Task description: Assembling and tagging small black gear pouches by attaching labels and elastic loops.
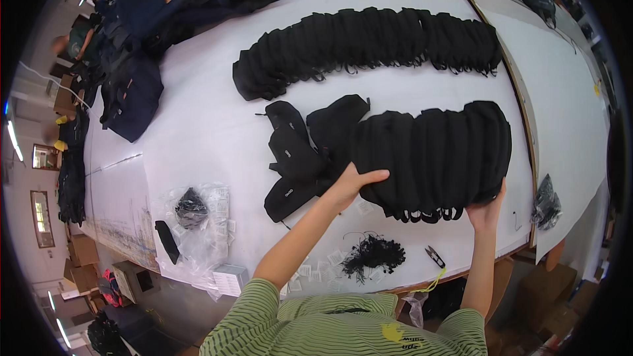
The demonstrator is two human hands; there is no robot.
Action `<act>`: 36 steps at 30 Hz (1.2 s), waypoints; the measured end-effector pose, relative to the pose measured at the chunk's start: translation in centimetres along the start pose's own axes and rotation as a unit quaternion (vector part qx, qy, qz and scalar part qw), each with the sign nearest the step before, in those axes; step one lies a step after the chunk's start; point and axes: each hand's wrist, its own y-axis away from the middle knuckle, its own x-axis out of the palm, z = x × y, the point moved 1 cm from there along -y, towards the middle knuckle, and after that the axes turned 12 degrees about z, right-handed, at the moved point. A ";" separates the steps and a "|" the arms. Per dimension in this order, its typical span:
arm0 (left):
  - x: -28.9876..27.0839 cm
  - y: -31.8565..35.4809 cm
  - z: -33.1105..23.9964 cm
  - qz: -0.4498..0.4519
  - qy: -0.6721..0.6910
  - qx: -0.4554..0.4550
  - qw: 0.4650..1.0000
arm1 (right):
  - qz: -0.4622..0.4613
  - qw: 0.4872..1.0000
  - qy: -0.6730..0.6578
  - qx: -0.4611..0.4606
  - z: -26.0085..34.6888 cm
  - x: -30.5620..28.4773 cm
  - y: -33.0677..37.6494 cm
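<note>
A left hand [353,188], thumb spread, fingers hidden, and a right hand [486,214], cupping the lower right end, clasp a row of black pouches [432,158] right of centre over the counter [198,132], seemingly to prevent splaying.

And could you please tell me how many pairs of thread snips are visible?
1: the pair of thread snips lies on the table, near its closest edge, right of the black cord tangle. Others could be hidden beneath the held black pouches.
</note>
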 end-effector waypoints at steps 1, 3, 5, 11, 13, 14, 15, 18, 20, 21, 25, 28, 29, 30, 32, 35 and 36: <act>-1.5 0.2 -1.7 -0.002 0.024 0.012 1.000 | 0.003 1.000 0.012 0.022 0.1 1.8 -2.1; -3.5 1.3 -7.0 -0.020 0.038 0.031 0.999 | 0.027 0.998 0.029 0.053 -0.6 5.8 -7.0; -6.3 2.0 -11.7 -0.076 0.009 0.091 0.993 | 0.082 0.994 0.032 0.070 -2.5 10.8 -12.5; -18.4 1.8 -23.4 -0.144 -0.071 0.117 0.980 | 0.270 0.956 0.025 0.111 -8.3 23.2 -26.7; -22.6 0.5 -25.4 -0.180 -0.097 0.111 0.972 | 0.291 0.946 0.030 0.137 -10.6 25.3 -31.3; -24.6 0.0 -25.9 -0.191 -0.112 0.107 0.969 | 0.305 0.941 0.035 0.144 -11.5 25.9 -33.4; -26.6 -0.7 -26.6 -0.190 -0.109 0.109 0.970 | 0.297 0.941 0.092 0.136 -12.2 26.2 -35.3; -31.3 -2.1 -26.2 -0.219 -0.137 0.056 0.964 | 0.189 0.933 0.295 0.088 -13.8 25.4 -39.0; -33.0 -2.8 -25.1 -0.262 -0.145 0.023 0.954 | 0.061 0.894 0.444 0.023 -13.7 24.4 -40.5; -33.8 -2.8 -24.8 -0.264 -0.141 0.020 0.954 | 0.050 0.876 0.480 0.014 -13.4 23.8 -40.9; -34.3 -3.0 -25.1 -0.230 -0.149 0.058 0.960 | 0.119 0.879 0.458 0.053 -12.7 22.8 -40.7; -34.6 -4.0 -25.5 -0.230 -0.160 0.065 0.958 | 0.171 0.903 0.386 0.077 -13.7 22.3 -41.3; -35.3 -3.9 -25.6 -0.257 -0.161 0.059 0.951 | 0.135 0.887 0.442 0.028 -14.4 22.8 -41.1; -35.9 -3.6 -25.6 -0.284 -0.162 0.054 0.943 | 0.099 0.864 0.493 -0.022 -14.8 23.2 -40.9; -35.0 -3.7 -24.4 -0.306 -0.191 0.077 0.930 | 0.067 0.826 0.556 -0.064 -14.2 21.8 -42.1; -34.1 -2.2 -22.3 -0.364 -0.182 0.086 0.910 | -0.051 0.621 0.733 -0.274 -13.4 19.3 -43.2; -33.9 -1.7 -21.0 -0.381 -0.158 0.057 0.909 | -0.055 0.633 0.722 -0.273 -13.0 18.4 -43.4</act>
